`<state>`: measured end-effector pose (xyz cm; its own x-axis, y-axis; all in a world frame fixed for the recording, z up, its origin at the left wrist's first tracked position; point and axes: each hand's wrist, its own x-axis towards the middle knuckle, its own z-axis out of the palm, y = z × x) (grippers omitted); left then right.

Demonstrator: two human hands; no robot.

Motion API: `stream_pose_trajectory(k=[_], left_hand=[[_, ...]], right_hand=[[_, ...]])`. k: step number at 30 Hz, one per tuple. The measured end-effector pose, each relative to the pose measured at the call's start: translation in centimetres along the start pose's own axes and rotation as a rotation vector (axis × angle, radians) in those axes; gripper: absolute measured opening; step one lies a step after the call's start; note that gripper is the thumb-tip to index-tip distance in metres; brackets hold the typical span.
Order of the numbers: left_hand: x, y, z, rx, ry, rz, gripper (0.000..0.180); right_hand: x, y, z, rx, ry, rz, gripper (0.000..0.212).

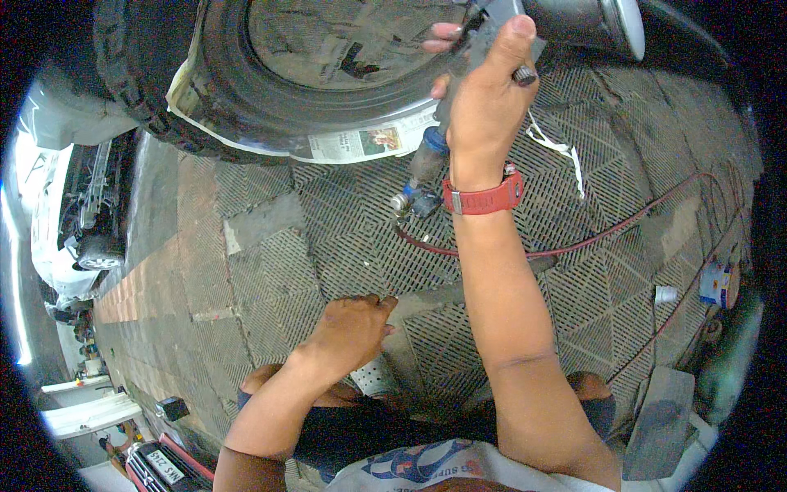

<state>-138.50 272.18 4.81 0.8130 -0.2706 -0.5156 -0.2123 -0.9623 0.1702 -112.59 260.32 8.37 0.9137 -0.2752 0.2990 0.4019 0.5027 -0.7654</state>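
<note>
My right hand (496, 94), with a red watch (484, 197) at the wrist, reaches far forward and is closed around a grey air tool (434, 152). Blue rings and a metal fitting show at the tool's lower end, where a dark red hose (525, 251) joins. The tool's head is partly hidden by my fingers, close to a glossy grey body part (594, 25) at the top. Loosely curled, my left hand (348, 332) hovers near my knee with no object visible in it.
A large tire (225, 107) masked with newspaper (352, 146) stands ahead. The hose loops right across grated floor mats (344, 221), near a can (718, 284) and a white cup (666, 295). Other vehicles, including a white one (61, 213), stand along the left.
</note>
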Motion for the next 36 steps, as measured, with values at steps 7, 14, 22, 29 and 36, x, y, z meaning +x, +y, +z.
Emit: stream_pose_trajectory(k=[7,14,22,29,36], left_hand=[[0.0,-0.2,0.8,-0.025,-0.001,-0.006,0.043],[0.4,-0.1,0.7,0.005,0.020,0.003,0.039],[0.6,0.3,-0.1,-0.022,-0.039,-0.024,0.039],[0.4,0.2,0.0,-0.014,-0.058,-0.050,0.038],[0.6,0.0,0.0,-0.055,-0.036,-0.034,0.039]], right_hand=[[-0.9,1.8,-2.1,-0.126,0.202,0.043,0.064],[-1.4,1.0,-0.9,0.017,0.123,-0.006,0.062],[-2.7,4.8,-3.2,-0.071,0.364,0.213,0.063],[-3.3,4.3,-3.1,-0.035,0.345,0.259,0.065],[-2.8,1.0,-0.9,0.066,0.268,0.030,0.068]])
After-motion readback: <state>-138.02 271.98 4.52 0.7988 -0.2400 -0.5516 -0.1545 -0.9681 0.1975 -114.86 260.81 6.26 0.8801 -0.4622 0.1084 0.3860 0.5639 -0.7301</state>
